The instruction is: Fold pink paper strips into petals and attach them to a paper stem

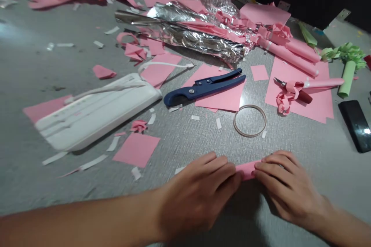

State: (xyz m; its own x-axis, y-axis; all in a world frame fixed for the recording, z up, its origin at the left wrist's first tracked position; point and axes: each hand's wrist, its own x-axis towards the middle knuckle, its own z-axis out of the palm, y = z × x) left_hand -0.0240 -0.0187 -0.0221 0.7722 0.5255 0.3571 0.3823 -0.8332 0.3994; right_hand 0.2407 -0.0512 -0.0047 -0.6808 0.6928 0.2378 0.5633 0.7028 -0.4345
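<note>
Both my hands rest low on the grey table (304,142), pressing a small roll of pink paper (246,170) between them. My left hand (199,193) lies palm down with its fingers together over the roll's left end. My right hand (285,185) covers the right end, fingers curled onto it. Only the short middle stretch of the pink paper shows between the fingertips.
A thin ring of tape (249,120) lies just beyond my hands. Blue cutters (203,87) rest on a pink sheet. A white paper trimmer (95,112) sits left, crumpled foil (197,27) at the back, pink rolls (290,52), a green roll (346,73), a phone (356,123) right.
</note>
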